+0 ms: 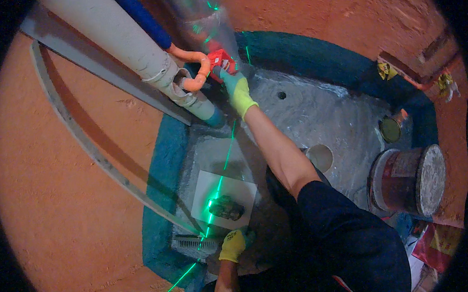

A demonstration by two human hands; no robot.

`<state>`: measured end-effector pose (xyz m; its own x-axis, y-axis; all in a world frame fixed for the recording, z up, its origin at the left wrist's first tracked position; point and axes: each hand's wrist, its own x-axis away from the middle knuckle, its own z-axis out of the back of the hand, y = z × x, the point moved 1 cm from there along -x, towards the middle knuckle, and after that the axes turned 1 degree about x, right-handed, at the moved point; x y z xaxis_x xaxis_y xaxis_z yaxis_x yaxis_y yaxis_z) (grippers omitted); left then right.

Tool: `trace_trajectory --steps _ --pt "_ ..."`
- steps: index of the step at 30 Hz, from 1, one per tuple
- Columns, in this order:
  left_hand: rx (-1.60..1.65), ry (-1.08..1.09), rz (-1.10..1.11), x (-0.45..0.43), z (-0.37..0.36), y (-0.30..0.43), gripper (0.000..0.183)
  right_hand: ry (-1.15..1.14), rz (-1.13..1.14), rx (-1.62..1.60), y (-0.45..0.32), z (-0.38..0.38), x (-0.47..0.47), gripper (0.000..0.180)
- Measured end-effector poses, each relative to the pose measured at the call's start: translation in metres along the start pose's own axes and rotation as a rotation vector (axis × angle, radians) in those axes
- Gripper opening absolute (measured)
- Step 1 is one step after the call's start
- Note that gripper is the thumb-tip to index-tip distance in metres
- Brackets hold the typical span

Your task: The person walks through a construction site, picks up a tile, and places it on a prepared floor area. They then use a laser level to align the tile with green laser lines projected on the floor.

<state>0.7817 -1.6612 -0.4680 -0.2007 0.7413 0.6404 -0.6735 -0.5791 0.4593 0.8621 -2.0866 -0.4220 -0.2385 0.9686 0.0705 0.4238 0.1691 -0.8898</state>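
Observation:
My right hand (235, 87), in a yellow-and-green work glove, reaches up to a red laser level (222, 64) and grips its lower part. My left hand (233, 246), gloved alike, is at the lower edge of a pale square tile (200, 186); its fingertips are hard to make out. On the tile lies a dark, grimy block-like object (227, 207), its kind unclear. A green laser line (228, 152) runs across the floor, tile and wall. Left of my left hand lies a notched metal trowel (195, 242), beside the lower end of a long straightedge (101, 165).
A white pipe (136, 52) with an orange flexible conduit (194, 55) stands near a plastic-wrapped pipe (201, 26). The grey floor has a small hole (281, 95) and a round opening (320, 158). At right are a bucket (406, 179) and an open tin (390, 130).

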Motion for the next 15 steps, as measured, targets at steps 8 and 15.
trace_trajectory --steps 8,15 --pt "-0.017 -0.036 0.000 0.000 0.003 0.006 0.042 0.093 -0.100 -0.077 0.014 0.006 -0.015 0.049" --pt "-0.033 -0.020 0.016 0.003 0.008 0.010 0.036 0.094 -0.196 -0.125 0.012 0.009 -0.013 0.048"
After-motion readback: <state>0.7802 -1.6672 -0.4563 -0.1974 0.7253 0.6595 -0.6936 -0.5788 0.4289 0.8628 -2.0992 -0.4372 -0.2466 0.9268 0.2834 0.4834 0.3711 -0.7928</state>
